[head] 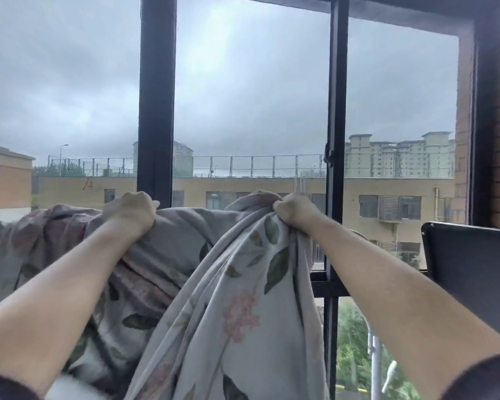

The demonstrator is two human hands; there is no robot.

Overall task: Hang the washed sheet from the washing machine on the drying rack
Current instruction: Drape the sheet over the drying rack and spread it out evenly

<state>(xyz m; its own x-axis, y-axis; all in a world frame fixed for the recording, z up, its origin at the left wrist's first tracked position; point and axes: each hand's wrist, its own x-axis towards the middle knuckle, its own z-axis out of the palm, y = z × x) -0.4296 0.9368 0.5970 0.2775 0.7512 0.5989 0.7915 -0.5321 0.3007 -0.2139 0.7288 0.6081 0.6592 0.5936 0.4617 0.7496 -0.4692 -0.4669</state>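
Both arms reach up toward the window, and both hands are fists in the sheet (pixel 237 298). The left hand (pixel 130 213) has its fingers curled tight over the bunched top edge, knuckles up, with no gap between fingers and cloth. The right hand (pixel 293 210) grips a gathered peak of the same grey, leaf-and-flower printed fabric, fingers wrapped fully round it. The sheet is held high between the two hands and hangs down in heavy folds between the forearms, spreading left in a crumpled mass. Behind stands the dark window frame (pixel 156 96); a dark panel (pixel 471 261) sits at the right. Whatever carries the sheet is hidden.
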